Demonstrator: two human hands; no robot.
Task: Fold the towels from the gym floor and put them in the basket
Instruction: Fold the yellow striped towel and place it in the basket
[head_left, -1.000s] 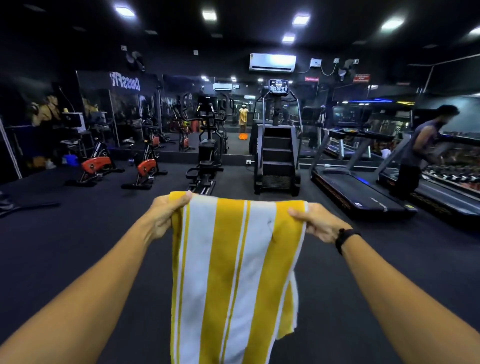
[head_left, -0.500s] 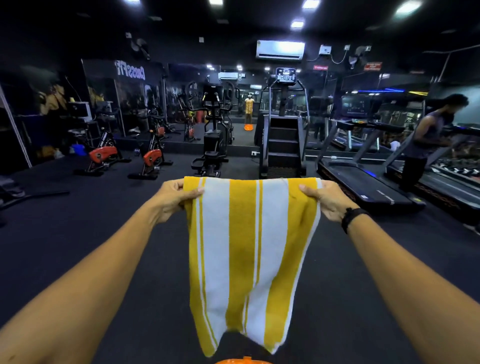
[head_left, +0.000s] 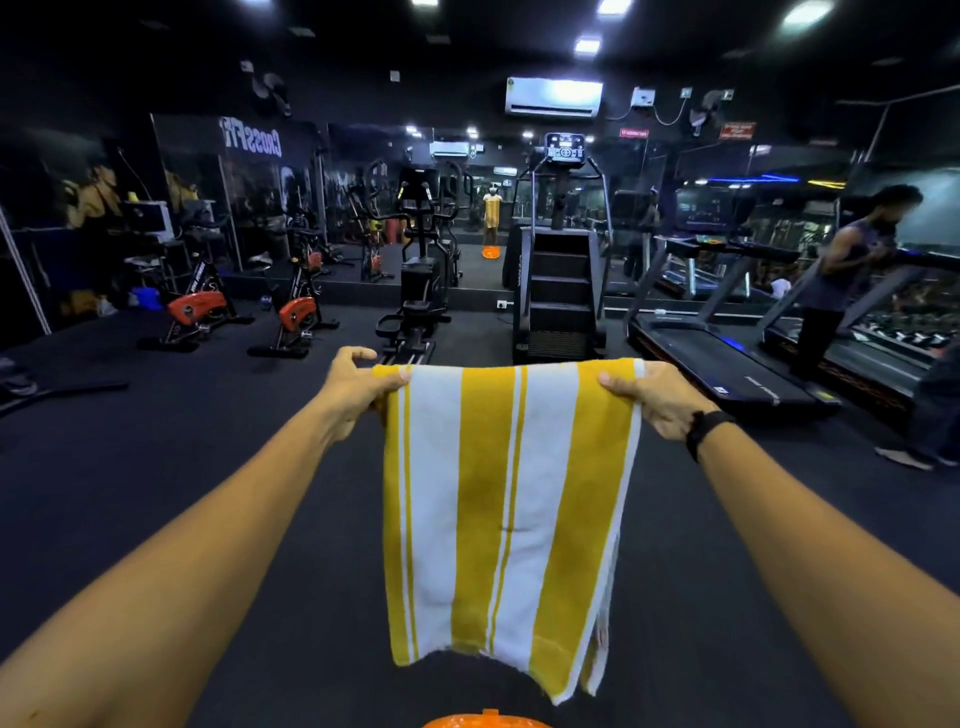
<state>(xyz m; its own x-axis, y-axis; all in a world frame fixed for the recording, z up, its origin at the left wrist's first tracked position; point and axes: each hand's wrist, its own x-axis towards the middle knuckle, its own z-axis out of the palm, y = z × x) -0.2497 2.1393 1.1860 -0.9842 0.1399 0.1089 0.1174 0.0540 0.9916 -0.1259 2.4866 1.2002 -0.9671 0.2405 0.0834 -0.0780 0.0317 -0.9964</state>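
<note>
A yellow and white striped towel (head_left: 506, 509) hangs doubled over in front of me, held out at arm's length. My left hand (head_left: 358, 387) pinches its top left corner and my right hand (head_left: 649, 397) pinches its top right corner. The lower hem hangs free, uneven at the right. Directly below it, at the bottom edge of the view, shows the orange rim of the basket (head_left: 485, 720). A black band sits on my right wrist.
Dark gym floor (head_left: 208, 467) all around. Exercise bikes (head_left: 293, 312) stand at the left, an elliptical (head_left: 418, 280) and a stair climber (head_left: 561, 280) straight ahead, treadmills (head_left: 722, 358) at the right with a person (head_left: 841, 280) on one. Mirrors line the back wall.
The towel's hanging part has come up and now ends above the basket rim, which has come into view at the bottom. Both hands keep their hold on the top corners.
</note>
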